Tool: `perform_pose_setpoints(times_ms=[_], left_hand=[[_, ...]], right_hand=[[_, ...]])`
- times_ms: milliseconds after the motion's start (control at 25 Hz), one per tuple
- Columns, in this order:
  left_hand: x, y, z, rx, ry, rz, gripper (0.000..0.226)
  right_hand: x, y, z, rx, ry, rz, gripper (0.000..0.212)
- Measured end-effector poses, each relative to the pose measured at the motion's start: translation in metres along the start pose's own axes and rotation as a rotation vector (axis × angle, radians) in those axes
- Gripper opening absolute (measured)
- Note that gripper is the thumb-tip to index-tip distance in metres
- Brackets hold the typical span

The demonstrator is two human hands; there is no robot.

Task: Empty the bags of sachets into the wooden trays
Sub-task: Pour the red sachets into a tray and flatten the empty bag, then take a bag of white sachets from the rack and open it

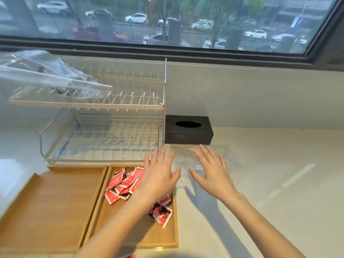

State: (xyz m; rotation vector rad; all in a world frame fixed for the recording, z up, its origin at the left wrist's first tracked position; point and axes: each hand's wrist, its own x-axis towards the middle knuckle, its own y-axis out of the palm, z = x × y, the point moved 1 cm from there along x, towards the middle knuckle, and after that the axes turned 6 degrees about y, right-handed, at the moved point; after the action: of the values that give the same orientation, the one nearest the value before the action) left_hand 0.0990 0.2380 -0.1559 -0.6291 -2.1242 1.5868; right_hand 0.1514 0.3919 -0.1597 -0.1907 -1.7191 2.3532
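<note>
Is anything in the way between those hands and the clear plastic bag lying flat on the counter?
Nothing visible. The clear bag lies flat in front of the black tissue box, and both open hands, left and right, are right over it with no object between.

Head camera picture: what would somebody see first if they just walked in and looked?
Probably the red sachets heaped in the right wooden tray, bright against the pale counter; the left wooden tray beside it holds none. Next, the left hand and right hand spread flat with straight fingers over a clear plastic bag on the counter, just in front of a black tissue box.
</note>
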Motion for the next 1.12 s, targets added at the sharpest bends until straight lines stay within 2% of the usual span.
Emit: perform_pose_setpoints(times_ms=[600,920,1120], left_hand=[[-0.104,-0.068,0.076,-0.119,-0.091,-0.168,0.059],[-0.107,-0.114,0.119,-0.262,-0.114,-0.311,0.057],[-0.090,-0.154,0.150,-0.208,-0.145,-0.399,0.055]], right_hand=[[-0.050,0.009,0.122,0.169,-0.167,-0.052,0.059],[-0.027,-0.010,0.174,0.312,-0.211,-0.096,0.055],[0.002,-0.035,0.199,0.313,-0.272,-0.117,0.053]])
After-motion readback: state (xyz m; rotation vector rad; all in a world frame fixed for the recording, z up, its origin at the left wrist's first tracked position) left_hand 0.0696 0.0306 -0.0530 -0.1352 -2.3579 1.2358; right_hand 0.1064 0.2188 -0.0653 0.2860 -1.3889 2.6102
